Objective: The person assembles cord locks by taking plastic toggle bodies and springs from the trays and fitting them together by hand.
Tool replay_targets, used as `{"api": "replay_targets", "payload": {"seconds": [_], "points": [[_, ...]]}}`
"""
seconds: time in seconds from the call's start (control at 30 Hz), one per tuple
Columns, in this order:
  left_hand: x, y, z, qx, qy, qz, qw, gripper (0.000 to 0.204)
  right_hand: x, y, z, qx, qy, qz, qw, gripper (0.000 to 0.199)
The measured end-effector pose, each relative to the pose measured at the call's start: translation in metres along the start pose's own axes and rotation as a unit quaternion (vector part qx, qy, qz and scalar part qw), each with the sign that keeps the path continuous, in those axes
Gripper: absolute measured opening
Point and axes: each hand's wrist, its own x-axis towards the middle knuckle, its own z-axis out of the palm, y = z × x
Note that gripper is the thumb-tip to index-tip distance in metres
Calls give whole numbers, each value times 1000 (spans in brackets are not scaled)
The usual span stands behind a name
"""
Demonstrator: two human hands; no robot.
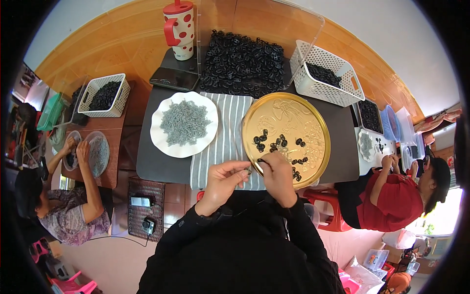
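Over the near-left edge of the round gold tray (320, 169), my two hands work close together. My left hand (223, 183) has its thumb and index finger pinched on a tiny piece, too small to make out. My right hand (280, 179) is closed with a small black plastic piece (263, 160) at its fingertips. Several small black plastic pieces with holes (299, 142) lie on the tray. Left of it, a scalloped white plate (157, 130) bears a heap of small grey pieces (186, 121) that look like springs. Between them lies a grey-and-white striped cloth (205, 169).
Behind the tray, a clear bin (199, 44) holds many black pieces. A white basket (350, 95) stands to its right. A spotted tumbler (183, 32) and a phone (174, 79) are at the back left. Co-workers sit at the left (73, 215) and right (399, 201).
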Motion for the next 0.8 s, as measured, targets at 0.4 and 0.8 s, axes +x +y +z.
{"api": "replay_targets", "payload": {"seconds": [0.4, 0.8], "points": [[-4, 2, 29, 38, -30, 16, 999, 33, -19, -4, -21, 575, -6, 251, 779, 17], [-9, 2, 41, 44, -33, 15, 998, 34, -30, 0, -25, 608, 7, 235, 758, 15]]}}
